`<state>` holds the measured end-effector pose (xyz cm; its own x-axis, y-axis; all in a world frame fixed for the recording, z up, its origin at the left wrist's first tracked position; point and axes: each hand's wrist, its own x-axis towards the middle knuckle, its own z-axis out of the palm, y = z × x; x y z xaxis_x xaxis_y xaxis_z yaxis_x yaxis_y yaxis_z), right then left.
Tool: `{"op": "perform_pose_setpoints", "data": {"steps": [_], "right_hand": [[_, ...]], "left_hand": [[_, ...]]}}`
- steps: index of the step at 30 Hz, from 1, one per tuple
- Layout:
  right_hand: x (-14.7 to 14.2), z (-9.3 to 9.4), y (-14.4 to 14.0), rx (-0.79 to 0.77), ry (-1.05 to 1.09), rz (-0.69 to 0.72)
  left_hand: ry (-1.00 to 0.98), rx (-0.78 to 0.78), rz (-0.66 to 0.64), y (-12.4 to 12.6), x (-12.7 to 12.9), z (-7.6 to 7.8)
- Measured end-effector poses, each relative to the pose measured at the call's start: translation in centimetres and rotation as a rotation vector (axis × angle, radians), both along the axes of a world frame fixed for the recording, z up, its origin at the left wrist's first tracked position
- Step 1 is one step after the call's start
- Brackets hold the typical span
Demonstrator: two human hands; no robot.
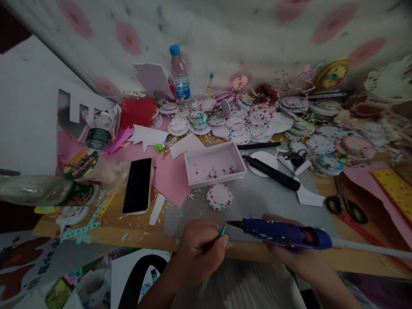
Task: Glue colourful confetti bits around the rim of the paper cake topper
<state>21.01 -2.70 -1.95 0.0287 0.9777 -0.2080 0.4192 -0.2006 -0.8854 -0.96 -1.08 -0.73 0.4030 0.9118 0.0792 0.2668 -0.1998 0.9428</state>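
My left hand is closed around a thin teal strip, whose upper end sticks out between thumb and fingers. A blue hot glue gun is gripped in my right hand, its dark nozzle pointing left at the tip of the strip. I cannot tell whether nozzle and strip touch. A whitish glue stick extends from the gun's rear. Just beyond my hands lies a round white disc with coloured dots on the grey cutting mat. Behind it stands a shallow white box holding small coloured beads.
Piles of dotted discs line the back near a water bottle. A black phone and a large clear bottle lie left. A black utility knife and scissors lie right. The table's front edge runs under my hands.
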Motion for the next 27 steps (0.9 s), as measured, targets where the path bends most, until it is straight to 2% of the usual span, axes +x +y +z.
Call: {"op": "perform_pose_setpoints", "data": {"steps": [19,23,27], "right_hand": [[0.1,0.2,0.1,-0.02,-0.02,0.029],[-0.2,0.5,0.3,-0.034,0.012,0.081],[0.7,-0.7,0.8,-0.007,-0.042,0.156]], "left_hand": [[-0.008,0.001,-0.004,0.0,0.0,-0.1],[-0.016,-0.002,-0.002,-0.1,0.1,-0.2],[-0.029,-0.003,0.0,-0.1,0.1,-0.2]]}}
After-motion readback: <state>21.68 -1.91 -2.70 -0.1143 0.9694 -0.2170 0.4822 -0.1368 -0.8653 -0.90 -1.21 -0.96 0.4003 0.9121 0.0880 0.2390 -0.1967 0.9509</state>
